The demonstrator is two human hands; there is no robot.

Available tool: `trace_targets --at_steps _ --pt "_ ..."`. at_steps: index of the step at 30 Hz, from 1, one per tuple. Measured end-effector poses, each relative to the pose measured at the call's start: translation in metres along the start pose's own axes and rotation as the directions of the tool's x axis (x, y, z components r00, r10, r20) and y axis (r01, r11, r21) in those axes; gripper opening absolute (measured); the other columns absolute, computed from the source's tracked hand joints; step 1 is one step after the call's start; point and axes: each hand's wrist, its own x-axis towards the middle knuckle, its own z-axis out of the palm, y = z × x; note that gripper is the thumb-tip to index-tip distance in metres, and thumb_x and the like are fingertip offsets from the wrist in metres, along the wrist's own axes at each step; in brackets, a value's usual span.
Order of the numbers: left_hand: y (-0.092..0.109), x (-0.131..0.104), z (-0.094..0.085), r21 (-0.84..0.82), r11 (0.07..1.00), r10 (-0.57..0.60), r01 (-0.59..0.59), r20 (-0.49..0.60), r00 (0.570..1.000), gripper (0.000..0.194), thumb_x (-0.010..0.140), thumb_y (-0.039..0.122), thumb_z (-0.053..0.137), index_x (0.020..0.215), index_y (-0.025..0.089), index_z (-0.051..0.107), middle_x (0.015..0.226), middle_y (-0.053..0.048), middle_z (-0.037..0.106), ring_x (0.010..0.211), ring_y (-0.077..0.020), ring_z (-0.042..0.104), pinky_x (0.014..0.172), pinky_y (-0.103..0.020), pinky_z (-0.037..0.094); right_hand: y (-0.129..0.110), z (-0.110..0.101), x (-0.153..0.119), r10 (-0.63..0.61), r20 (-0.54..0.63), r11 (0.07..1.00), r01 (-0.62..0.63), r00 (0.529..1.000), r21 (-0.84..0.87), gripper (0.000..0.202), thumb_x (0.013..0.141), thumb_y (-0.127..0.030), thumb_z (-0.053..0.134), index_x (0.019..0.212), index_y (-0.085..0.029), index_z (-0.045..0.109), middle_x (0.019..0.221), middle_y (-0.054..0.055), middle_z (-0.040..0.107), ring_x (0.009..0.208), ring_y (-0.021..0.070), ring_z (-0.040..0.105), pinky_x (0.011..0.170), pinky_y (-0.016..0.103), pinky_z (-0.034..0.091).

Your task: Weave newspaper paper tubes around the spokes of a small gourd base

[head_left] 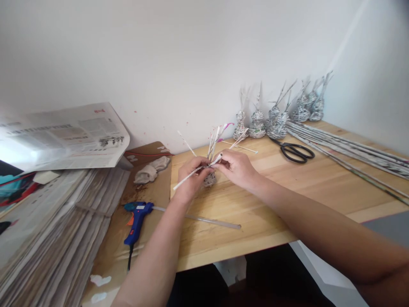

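Observation:
A small woven newspaper piece (pixel 210 179) stands on the wooden table, partly hidden by my hands. Rolled paper strips (pixel 212 145) fan up and outward from its top. My left hand (pixel 192 175) is closed around the piece's upper part, and a paper strip (pixel 185 179) sticks out past it toward the lower left. My right hand (pixel 237 167) pinches the folded end of a paper strip (pixel 216 159) between thumb and fingers, close against the left fingertips. Behind the hands lies a thin tool with a purple hook (pixel 227 125), its kind unclear.
Several finished-looking woven gourd shapes (pixel 257 124) line the wall. Black-handled scissors (pixel 295 152) and long paper rolls (pixel 348 147) lie at right. At left are a blue glue gun (pixel 137 221) with a glue stick (pixel 214 221), a glove (pixel 152 170) and stacked newspapers (pixel 79 221).

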Motion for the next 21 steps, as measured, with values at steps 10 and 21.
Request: trace_targets --at_steps 10,21 --pt "-0.010 0.005 -0.004 -0.240 0.960 -0.152 0.145 -0.011 0.988 0.021 0.082 0.035 0.070 0.076 0.019 0.059 0.062 0.004 0.056 0.055 -0.0103 0.050 0.054 -0.022 0.042 0.000 0.003 -0.002 0.030 0.004 0.999 -0.030 1.000 -0.044 0.009 0.087 -0.021 0.067 0.080 -0.019 0.072 0.082 0.005 0.070 0.078 0.0170 0.064 0.072 0.029 0.050" --pt "-0.012 0.003 -0.002 -0.371 0.925 -0.050 0.079 0.088 0.995 0.013 0.084 0.030 0.070 0.085 0.018 0.065 0.080 -0.001 0.063 0.072 -0.0129 0.059 0.069 -0.025 0.049 -0.006 0.007 0.000 0.380 0.153 0.836 -0.409 0.912 0.364 0.014 0.078 -0.027 0.073 0.086 -0.017 0.067 0.074 0.001 0.068 0.063 0.0121 0.059 0.055 0.023 0.044"
